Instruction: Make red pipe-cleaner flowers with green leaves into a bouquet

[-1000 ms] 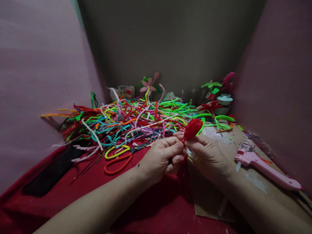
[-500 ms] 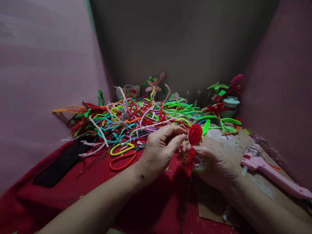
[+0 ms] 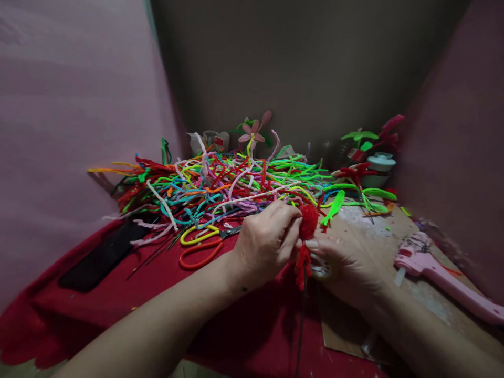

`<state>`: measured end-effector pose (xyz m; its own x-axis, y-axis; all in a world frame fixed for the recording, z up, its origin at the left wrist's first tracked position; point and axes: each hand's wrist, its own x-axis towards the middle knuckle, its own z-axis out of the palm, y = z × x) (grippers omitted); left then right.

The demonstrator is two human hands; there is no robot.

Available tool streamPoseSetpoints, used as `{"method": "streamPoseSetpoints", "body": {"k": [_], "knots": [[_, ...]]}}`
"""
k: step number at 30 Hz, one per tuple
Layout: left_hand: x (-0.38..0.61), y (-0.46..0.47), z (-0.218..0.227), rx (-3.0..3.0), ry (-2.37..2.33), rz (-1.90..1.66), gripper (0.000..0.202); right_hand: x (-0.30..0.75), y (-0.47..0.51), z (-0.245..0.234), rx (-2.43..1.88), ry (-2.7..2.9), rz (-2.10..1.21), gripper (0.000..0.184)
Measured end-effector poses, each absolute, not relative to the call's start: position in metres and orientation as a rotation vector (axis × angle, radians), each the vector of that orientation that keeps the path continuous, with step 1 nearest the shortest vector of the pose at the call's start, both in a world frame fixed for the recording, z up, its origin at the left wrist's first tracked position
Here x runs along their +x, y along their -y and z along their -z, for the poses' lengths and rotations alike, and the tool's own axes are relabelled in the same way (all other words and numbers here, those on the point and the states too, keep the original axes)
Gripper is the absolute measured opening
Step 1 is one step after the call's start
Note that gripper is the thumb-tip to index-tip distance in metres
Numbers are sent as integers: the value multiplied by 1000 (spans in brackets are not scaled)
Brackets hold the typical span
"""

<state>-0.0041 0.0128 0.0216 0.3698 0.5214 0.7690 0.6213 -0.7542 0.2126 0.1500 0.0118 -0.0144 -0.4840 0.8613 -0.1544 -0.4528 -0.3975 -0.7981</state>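
Note:
A red pipe-cleaner flower (image 3: 309,221) with a closed, bud-like head stands upright between my hands. Its thin dark wire stem (image 3: 301,325) hangs down toward the table edge. My left hand (image 3: 265,239) is closed, its fingertips pinching at the left side of the bud; whether a thin strand is in them is hidden. With thumb and fingers, my right hand (image 3: 342,257) grips the flower just below its head, where red ends hang loose. A white-cored tape roll (image 3: 321,266) sits against the right palm, partly covered by the fingers.
Behind my hands spreads a heap of coloured pipe cleaners (image 3: 220,181). Scissors (image 3: 200,247) and a black phone (image 3: 94,262) lie left. On cardboard at right rests a pink glue gun (image 3: 444,278); green leaves (image 3: 334,207) and a lidded jar (image 3: 380,168) stand behind.
My left hand has moved right and closed in on the bud. The flower has shifted slightly left and turned a little in my right hand. The view has shifted slightly.

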Motion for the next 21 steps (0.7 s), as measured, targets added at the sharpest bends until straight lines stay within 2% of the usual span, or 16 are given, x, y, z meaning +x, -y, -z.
{"method": "streamPoseSetpoints", "body": {"k": [4,9,21], "knots": [[-5,-14,-21,-2438,1065,1227,12,149,-11,11,-751,889,-1999,19],[-8,-16,-22,-2386,1123,1082,15,153,-11,11,-759,883,-2053,10],[-32,-50,-35,-2160,2049,1871,15,158,-10,8,-625,864,-2114,14]]}}
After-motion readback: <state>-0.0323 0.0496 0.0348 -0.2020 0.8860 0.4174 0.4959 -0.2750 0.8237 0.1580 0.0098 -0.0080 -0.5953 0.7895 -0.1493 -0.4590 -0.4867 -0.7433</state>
